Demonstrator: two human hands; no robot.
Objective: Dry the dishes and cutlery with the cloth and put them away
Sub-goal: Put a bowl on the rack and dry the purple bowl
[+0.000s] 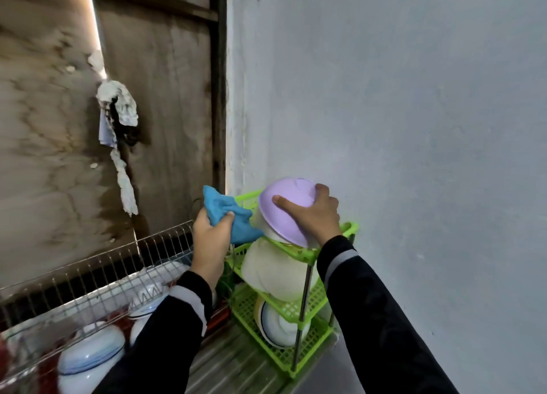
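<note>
So the purple bowl [284,204] is upside down and tilted on the top shelf of the green plastic rack [350,229], tucked in the corner against the grey wall [414,127]. The right hand [313,213] is clamped over it, thumb laid flat across the bowl's underside and the other fingers curled over its far edge. There's a bit of white showing under the rim, and I can't tell if that's another dish or just the bowl's inside.

The left hand [211,231] is just beside it, fist bunched tight around the blue cloth [233,216]. The cloth sticks out above and to the right of the fist, and its corner nearly reaches the bowl.

The green rack has three shelves. The middle one holds a big cream bowl [275,269] lying on its side and filling most of that level. The bottom one has a couple of white bowls with blue rims [278,325] leaning on edge.

Over on the left is a wire dish rack [97,275] holding more white-and-blue bowls [88,361] turned face down, partly hidden behind the left sleeve. The rest of what's in there is too blurry to make out.

Up on the stained wooden wall hangs a ratty white rag [118,106].
</note>
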